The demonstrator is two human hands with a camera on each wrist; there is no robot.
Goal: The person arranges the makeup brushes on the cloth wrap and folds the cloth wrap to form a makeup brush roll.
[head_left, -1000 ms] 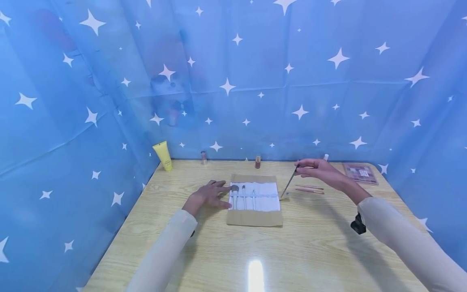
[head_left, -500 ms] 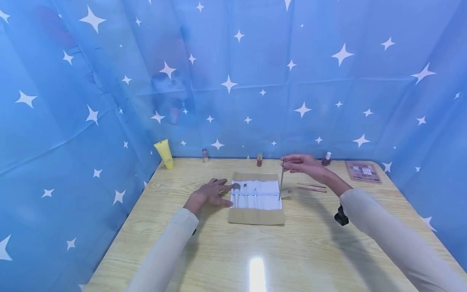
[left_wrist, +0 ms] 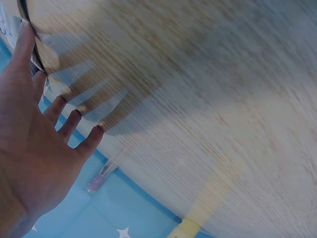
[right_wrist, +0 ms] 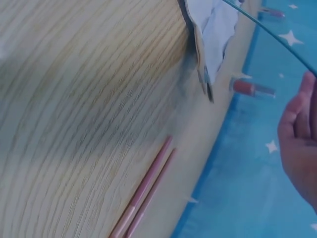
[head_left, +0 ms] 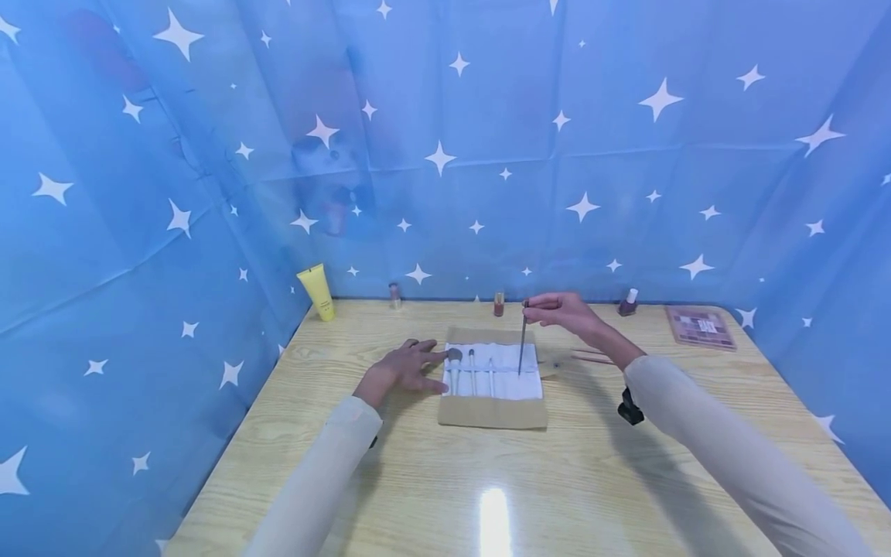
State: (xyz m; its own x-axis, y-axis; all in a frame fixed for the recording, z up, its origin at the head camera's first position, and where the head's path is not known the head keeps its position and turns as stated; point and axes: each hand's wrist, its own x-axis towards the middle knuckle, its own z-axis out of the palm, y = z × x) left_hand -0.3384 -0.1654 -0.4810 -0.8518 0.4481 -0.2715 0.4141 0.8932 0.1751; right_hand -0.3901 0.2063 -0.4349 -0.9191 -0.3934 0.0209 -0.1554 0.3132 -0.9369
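Observation:
A tan brush roll with a white lining point(head_left: 493, 414) lies unrolled on the table. Three makeup brushes point(head_left: 455, 371) stand in its left pockets, heads toward the far side. With spread, fairly straight fingers, my left hand point(head_left: 402, 371) rests at the roll's left edge; in the left wrist view its index finger point(left_wrist: 24, 44) touches that edge. My right hand point(head_left: 565, 313) pinches the upper end of a thin makeup brush point(head_left: 522, 344), held nearly upright over the right part of the lining. Whether its lower tip is inside a pocket, I cannot tell. In the right wrist view the brush point(right_wrist: 277, 37) slants toward the roll.
Two thin pink sticks point(right_wrist: 143, 193) lie right of the roll. Along the back stand a yellow tube point(head_left: 317, 292), a small clear-and-pink bottle point(head_left: 395, 295), a red nail polish point(head_left: 499, 304) and a purple one point(head_left: 628, 303). A makeup palette point(head_left: 699, 328) lies far right.
My right hand has moved left with the brush, from beyond the roll's right edge to over the lining, and the brush has become more upright. My left hand has stayed on the roll.

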